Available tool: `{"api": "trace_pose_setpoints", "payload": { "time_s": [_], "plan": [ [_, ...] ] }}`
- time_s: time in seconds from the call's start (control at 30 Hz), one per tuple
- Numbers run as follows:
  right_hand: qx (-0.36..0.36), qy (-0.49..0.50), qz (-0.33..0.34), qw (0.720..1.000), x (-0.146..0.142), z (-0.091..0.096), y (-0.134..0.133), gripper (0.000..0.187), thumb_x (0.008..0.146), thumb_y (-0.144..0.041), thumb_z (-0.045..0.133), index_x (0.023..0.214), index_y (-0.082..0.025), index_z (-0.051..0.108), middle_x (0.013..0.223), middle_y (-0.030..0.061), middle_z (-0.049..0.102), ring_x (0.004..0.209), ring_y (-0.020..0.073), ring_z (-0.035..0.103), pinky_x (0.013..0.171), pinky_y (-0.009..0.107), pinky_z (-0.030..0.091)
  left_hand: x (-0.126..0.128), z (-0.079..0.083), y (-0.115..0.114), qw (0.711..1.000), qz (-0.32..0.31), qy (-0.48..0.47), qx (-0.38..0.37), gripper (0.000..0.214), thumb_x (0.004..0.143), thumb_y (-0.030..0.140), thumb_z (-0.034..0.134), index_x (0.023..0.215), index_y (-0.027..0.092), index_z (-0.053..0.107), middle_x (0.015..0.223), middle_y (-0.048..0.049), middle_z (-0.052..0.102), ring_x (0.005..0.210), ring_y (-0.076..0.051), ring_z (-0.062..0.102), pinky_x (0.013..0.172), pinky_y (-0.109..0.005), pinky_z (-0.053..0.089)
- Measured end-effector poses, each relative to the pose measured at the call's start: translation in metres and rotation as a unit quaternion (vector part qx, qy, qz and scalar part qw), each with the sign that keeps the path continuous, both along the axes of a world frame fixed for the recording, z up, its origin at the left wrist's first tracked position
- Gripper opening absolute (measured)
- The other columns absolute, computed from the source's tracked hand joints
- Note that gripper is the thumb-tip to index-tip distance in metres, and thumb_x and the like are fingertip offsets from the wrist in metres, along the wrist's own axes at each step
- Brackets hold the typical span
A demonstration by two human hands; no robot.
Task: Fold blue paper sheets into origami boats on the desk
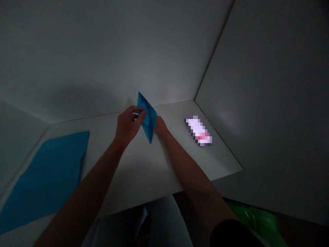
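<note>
A folded blue paper [147,116] stands nearly upright above the white table [133,164], held between both hands. My left hand [128,125] pinches its left edge, fingers curled round it. Behind the paper's right side sits my right hand [159,126], mostly hidden, gripping it from behind. The room is dim.
A stack of blue paper sheets [46,175] lies at the table's left. A lit, blurred-out phone [199,131] rests at the back right. White walls close in the back and right. Something green [254,216] shows below the table's right edge.
</note>
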State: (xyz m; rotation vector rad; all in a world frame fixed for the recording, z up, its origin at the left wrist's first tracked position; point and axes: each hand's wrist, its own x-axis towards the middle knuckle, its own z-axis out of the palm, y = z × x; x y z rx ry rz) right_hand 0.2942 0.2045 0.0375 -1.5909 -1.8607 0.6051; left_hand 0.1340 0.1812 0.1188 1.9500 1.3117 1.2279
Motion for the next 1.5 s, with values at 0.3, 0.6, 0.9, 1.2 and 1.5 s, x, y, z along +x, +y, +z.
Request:
{"api": "trace_pose_setpoints", "payload": {
  "time_s": [0.3, 0.6, 0.9, 1.2, 1.5],
  "plan": [
    [0.058, 0.168, -0.016, 0.984, -0.002, -0.004, 0.002, 0.057, 0.099, -0.078, 0.052, 0.084, -0.024, 0.066, 0.068, -0.0021, 0.055, 0.069, 0.0180, 0.053, 0.068, 0.031, 0.039, -0.082, -0.069, 0.002, 0.988, 0.128, -0.054, -0.071, 0.027, 0.091, 0.044, 0.069, 0.103, 0.020, 0.074, 0.084, -0.0028, 0.073, 0.067, -0.015, 0.066, 0.060, -0.024, 0.048],
    [0.020, 0.229, 0.157, 0.961, -0.016, -0.003, -0.003, 0.063, 0.089, -0.071, 0.075, 0.130, -0.025, 0.063, 0.092, -0.0017, 0.064, 0.059, 0.0109, 0.041, 0.057, 0.028, 0.034, -0.083, -0.078, 0.001, 0.999, 0.027, 0.017, 0.042, 0.013, 0.090, 0.034, 0.071, 0.094, 0.023, 0.077, 0.085, -0.0017, 0.075, 0.071, -0.016, 0.067, 0.072, -0.029, 0.054],
    [-0.014, 0.270, 0.185, 0.945, -0.015, -0.019, 0.008, 0.030, 0.091, -0.044, 0.071, 0.111, -0.022, 0.071, 0.096, 0.0034, 0.072, 0.079, 0.0180, 0.062, 0.071, 0.030, 0.048, -0.082, -0.078, 0.002, 1.000, -0.002, -0.025, 0.007, 0.022, 0.098, 0.041, 0.068, 0.089, 0.022, 0.074, 0.077, -0.0010, 0.074, 0.063, -0.014, 0.067, 0.061, -0.026, 0.053],
    [-0.018, 0.284, 0.185, 0.941, -0.015, -0.018, 0.007, 0.033, 0.088, -0.047, 0.079, 0.107, -0.021, 0.070, 0.082, -0.0009, 0.065, 0.068, 0.0132, 0.054, 0.062, 0.026, 0.042, -0.084, -0.082, 0.007, 0.998, 0.011, -0.063, 0.021, 0.035, 0.087, 0.051, 0.085, 0.103, 0.022, 0.076, 0.116, -0.0088, 0.075, 0.087, -0.017, 0.072, 0.066, -0.025, 0.059],
    [-0.003, 0.238, 0.205, 0.949, -0.012, -0.022, 0.009, 0.038, 0.086, -0.047, 0.080, 0.113, -0.022, 0.074, 0.088, -0.0006, 0.067, 0.062, 0.0107, 0.050, 0.058, 0.026, 0.037, -0.087, -0.087, 0.016, 0.992, 0.022, -0.123, -0.005, 0.014, 0.097, 0.035, 0.073, 0.096, 0.022, 0.078, 0.106, -0.0065, 0.078, 0.094, -0.018, 0.075, 0.078, -0.029, 0.062]
  ]
}}
